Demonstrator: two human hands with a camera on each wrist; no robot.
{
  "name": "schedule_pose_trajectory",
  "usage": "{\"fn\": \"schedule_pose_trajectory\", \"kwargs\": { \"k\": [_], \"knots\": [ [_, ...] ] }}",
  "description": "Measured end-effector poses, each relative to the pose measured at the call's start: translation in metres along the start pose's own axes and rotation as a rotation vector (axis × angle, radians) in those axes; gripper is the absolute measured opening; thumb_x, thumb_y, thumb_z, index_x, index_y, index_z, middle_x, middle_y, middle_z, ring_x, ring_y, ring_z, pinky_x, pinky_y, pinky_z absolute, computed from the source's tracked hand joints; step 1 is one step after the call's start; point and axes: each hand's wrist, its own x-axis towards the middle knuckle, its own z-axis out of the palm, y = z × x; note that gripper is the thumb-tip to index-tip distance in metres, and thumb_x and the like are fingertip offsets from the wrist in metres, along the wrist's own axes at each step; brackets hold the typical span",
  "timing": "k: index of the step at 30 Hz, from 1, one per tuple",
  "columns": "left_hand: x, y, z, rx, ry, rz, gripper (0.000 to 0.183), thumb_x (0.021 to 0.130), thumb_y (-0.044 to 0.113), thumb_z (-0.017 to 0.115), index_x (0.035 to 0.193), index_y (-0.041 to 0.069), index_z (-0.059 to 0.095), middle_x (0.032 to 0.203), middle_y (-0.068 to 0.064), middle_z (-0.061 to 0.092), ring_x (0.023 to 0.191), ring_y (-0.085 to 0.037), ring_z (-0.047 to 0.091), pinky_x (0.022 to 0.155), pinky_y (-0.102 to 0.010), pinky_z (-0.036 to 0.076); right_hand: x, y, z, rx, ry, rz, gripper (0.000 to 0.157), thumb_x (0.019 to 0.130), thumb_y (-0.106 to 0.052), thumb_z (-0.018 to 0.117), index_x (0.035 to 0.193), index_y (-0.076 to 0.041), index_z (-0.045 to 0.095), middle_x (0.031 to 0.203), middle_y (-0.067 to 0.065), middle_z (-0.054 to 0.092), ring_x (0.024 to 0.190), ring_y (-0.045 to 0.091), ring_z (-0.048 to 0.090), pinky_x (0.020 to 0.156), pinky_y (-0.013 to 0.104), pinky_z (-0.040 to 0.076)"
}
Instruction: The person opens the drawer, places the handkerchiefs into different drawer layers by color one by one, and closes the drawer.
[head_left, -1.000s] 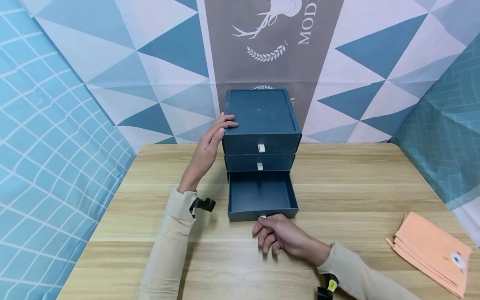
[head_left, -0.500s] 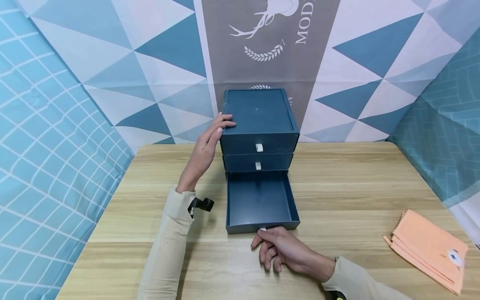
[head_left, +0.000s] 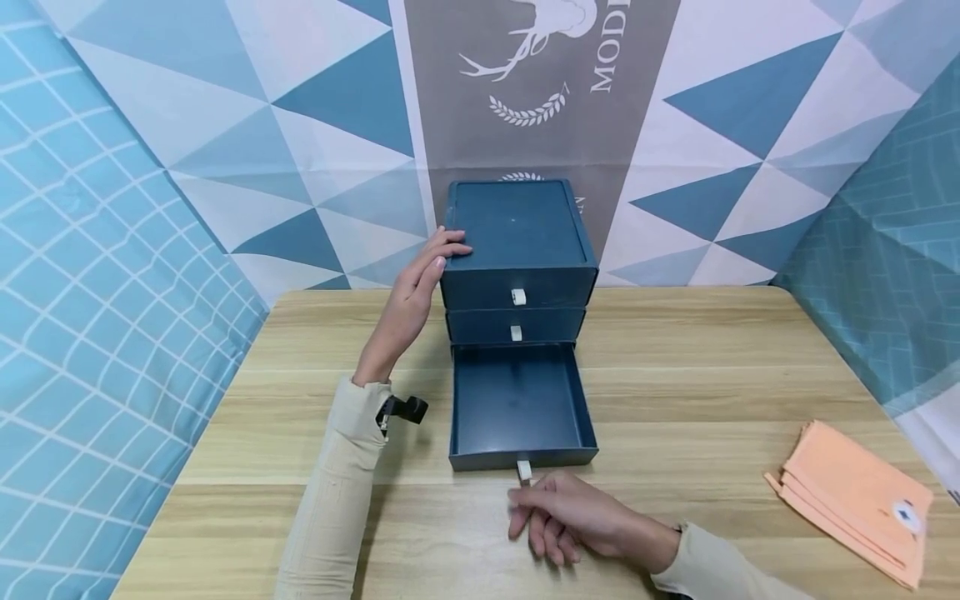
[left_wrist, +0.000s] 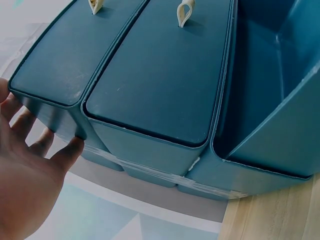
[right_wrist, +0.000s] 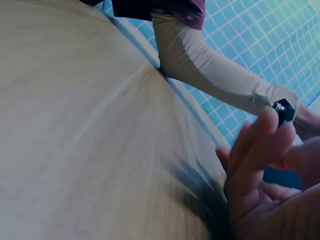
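Note:
A dark blue drawer cabinet (head_left: 517,225) stands at the back of the table in the head view. Its bottom drawer (head_left: 517,408) is pulled out, and no contents show inside. A white pull tab (head_left: 524,471) sticks out from that drawer's front. My left hand (head_left: 411,296) rests against the cabinet's upper left side, fingertips over the top edge; the left wrist view shows its spread fingers (left_wrist: 42,142) touching the side wall. Just in front of the tab, apart from it, my right hand (head_left: 570,518) hovers with loosely curled fingers and holds nothing.
Two upper drawers stay closed, each with a white tab (head_left: 518,297). A folded orange cloth (head_left: 855,504) lies at the right of the wooden table (head_left: 712,375). Patterned fabric (head_left: 337,108) hangs behind.
The bottom drawer has slid further out toward me. My right hand, which pinched its tab, has let go and moved slightly back. The left hand stays on the cabinet.

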Motion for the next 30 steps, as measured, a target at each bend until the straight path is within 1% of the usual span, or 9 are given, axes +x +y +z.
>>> {"fn": "schedule_pose_trajectory", "kwargs": {
  "k": [4,9,14,15,16,19,22,27,30],
  "knots": [
    [0.000,0.001,0.001,0.000,-0.005,0.003,0.039,0.110,0.015,0.030,0.136,0.000,0.057,0.156,-0.013,0.038,0.152,-0.010,0.011,0.123,-0.033,0.013,-0.015,0.001,0.000,-0.042,-0.097,-0.031,0.046,0.102,-0.032,0.055,0.099,0.011,0.068,0.064,-0.001,0.065,0.043,0.001,0.054,0.035,0.014,0.039],
    [-0.001,0.001,0.000,0.005,0.001,-0.002,0.039,0.110,0.016,0.031,0.136,0.001,0.057,0.156,-0.013,0.038,0.151,-0.008,0.011,0.123,-0.032,0.013,-0.041,-0.010,-0.010,-0.134,-0.128,-0.146,0.045,0.105,-0.026,0.050,0.107,0.017,0.064,0.070,0.002,0.067,0.046,0.003,0.058,0.036,0.016,0.039],
    [-0.001,0.000,0.002,0.003,-0.002,0.002,0.039,0.110,0.015,0.031,0.136,0.000,0.056,0.156,-0.014,0.037,0.152,-0.009,0.011,0.123,-0.033,0.013,-0.074,-0.023,-0.028,-0.210,-0.089,-0.271,0.039,0.107,-0.017,0.044,0.108,0.016,0.064,0.074,0.005,0.068,0.051,0.006,0.059,0.026,0.038,0.026],
    [0.000,0.000,0.002,0.004,-0.003,0.003,0.039,0.110,0.015,0.031,0.136,0.000,0.056,0.156,-0.014,0.037,0.152,-0.009,0.011,0.123,-0.034,0.013,-0.081,-0.025,-0.032,-0.226,-0.066,-0.286,0.038,0.108,-0.016,0.043,0.108,0.016,0.064,0.075,0.005,0.069,0.052,0.007,0.059,0.027,0.043,0.024],
    [0.000,0.000,0.002,0.005,-0.002,0.004,0.039,0.110,0.014,0.031,0.136,0.000,0.056,0.156,-0.014,0.037,0.152,-0.009,0.012,0.123,-0.034,0.013,-0.086,-0.028,-0.037,-0.244,-0.038,-0.291,0.038,0.108,-0.016,0.042,0.108,0.014,0.065,0.075,0.005,0.069,0.053,0.007,0.060,0.027,0.042,0.025],
    [0.000,-0.001,0.003,0.007,-0.003,0.005,0.039,0.110,0.014,0.031,0.136,0.000,0.057,0.156,-0.014,0.038,0.152,-0.010,0.012,0.123,-0.035,0.013,-0.104,-0.033,-0.052,-0.280,0.070,-0.290,0.039,0.109,-0.018,0.040,0.112,0.013,0.065,0.078,0.007,0.069,0.056,0.008,0.062,0.031,0.030,0.037],
    [0.000,-0.001,0.003,0.007,-0.006,0.003,0.039,0.110,0.014,0.031,0.136,0.000,0.057,0.156,-0.013,0.038,0.152,-0.009,0.012,0.123,-0.034,0.013,-0.121,-0.036,-0.067,-0.303,0.199,-0.281,0.041,0.110,-0.021,0.039,0.116,0.011,0.063,0.080,0.009,0.068,0.059,0.012,0.063,0.043,0.024,0.049],
    [0.000,0.000,0.003,0.009,0.000,0.002,0.039,0.110,0.015,0.030,0.136,0.001,0.057,0.155,-0.013,0.038,0.151,-0.009,0.012,0.123,-0.033,0.013,-0.145,-0.038,-0.089,-0.377,0.429,-0.316,0.038,0.109,-0.023,0.040,0.117,0.006,0.064,0.082,0.011,0.066,0.062,0.019,0.064,0.048,0.035,0.053],
    [0.000,0.000,0.002,0.014,0.003,0.004,0.039,0.110,0.015,0.031,0.136,0.000,0.057,0.155,-0.013,0.038,0.151,-0.008,0.012,0.123,-0.032,0.012,-0.157,-0.039,-0.102,-0.429,0.582,-0.324,0.038,0.109,-0.027,0.043,0.116,0.002,0.065,0.082,0.010,0.066,0.064,0.023,0.064,0.050,0.037,0.053]
  ]
}}
